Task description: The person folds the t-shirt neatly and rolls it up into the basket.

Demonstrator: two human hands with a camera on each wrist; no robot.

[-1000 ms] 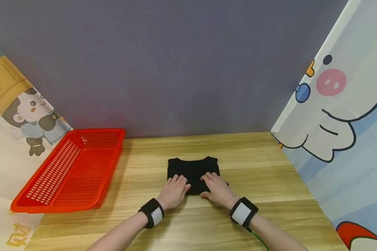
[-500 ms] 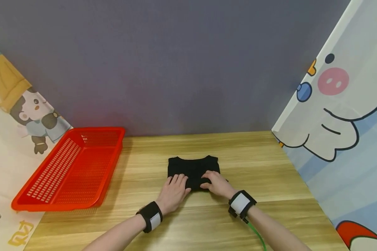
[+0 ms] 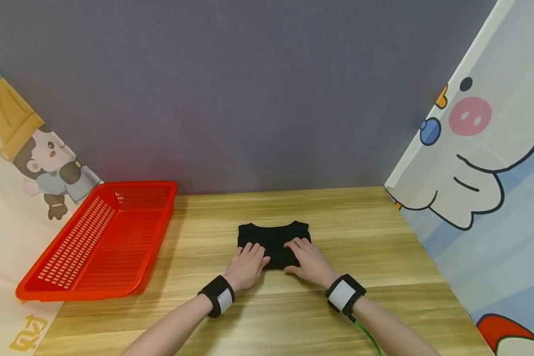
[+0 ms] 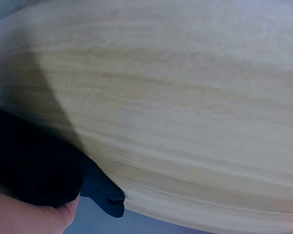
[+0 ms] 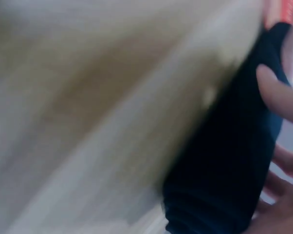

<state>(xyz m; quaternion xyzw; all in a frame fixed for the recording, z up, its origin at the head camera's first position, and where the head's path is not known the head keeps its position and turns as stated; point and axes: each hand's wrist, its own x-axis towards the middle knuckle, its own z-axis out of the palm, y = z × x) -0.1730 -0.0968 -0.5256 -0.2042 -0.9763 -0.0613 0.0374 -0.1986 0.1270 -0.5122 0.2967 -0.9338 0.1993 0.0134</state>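
Note:
A folded black shirt [image 3: 273,235] lies on the wooden table in the head view, its neckline facing away from me. Its near edge forms a thick fold. My left hand [image 3: 245,267] lies over the left part, fingers bent on top, thumb at the near side. In the left wrist view its thumb [image 4: 34,217] touches the black cloth [image 4: 34,165]. My right hand [image 3: 311,262] grips the right part of the near fold. The right wrist view shows that thumb [image 5: 278,92] and the fingers on either side of the cloth [image 5: 224,156]. Fingertips under the cloth are hidden.
A red plastic basket [image 3: 162,237] with perforated walls stands at the table's left. A grey panel [image 3: 267,99] rises behind the table [image 3: 365,237]. Printed cartoon sheets hang on both sides. A green cable [image 3: 368,337] runs from the right wristband.
The shirt's near edge has moved slightly away from me, so the bundle looks shorter. Both hands have shifted a little over it, staying on the cloth.

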